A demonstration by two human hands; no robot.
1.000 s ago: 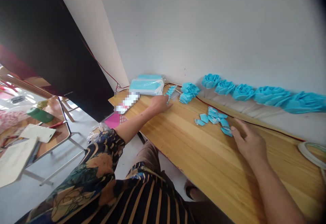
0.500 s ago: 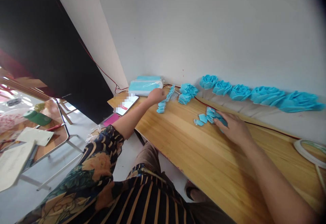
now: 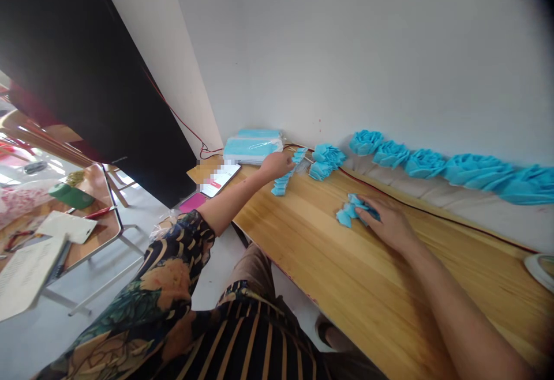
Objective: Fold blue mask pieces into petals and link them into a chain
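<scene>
My right hand (image 3: 392,221) rests on the wooden table with its thumb and fingers closed on a loose cluster of small blue fabric petals (image 3: 347,214), part of which its fingers cover. Farther left, my left hand (image 3: 277,166) is curled, its fingertips at a row of overlapping blue petals (image 3: 281,184). Whatever lies between those fingertips is hidden. Just right of that row sit finished-looking blue fabric flowers (image 3: 328,158) with pale stems.
Several larger blue flowers (image 3: 425,162) line the wall. A plastic-wrapped pack of blue face masks (image 3: 251,146) and a phone (image 3: 223,180) lie at the table's left end. A dark cord (image 3: 411,205) runs along the back. A tape roll (image 3: 539,270) is at right. A cluttered side table (image 3: 82,247) stands left.
The view has shifted slightly, moving the table's contents in the picture. Under my right hand the petals are bunched closer together. My left hand stays by the petal row.
</scene>
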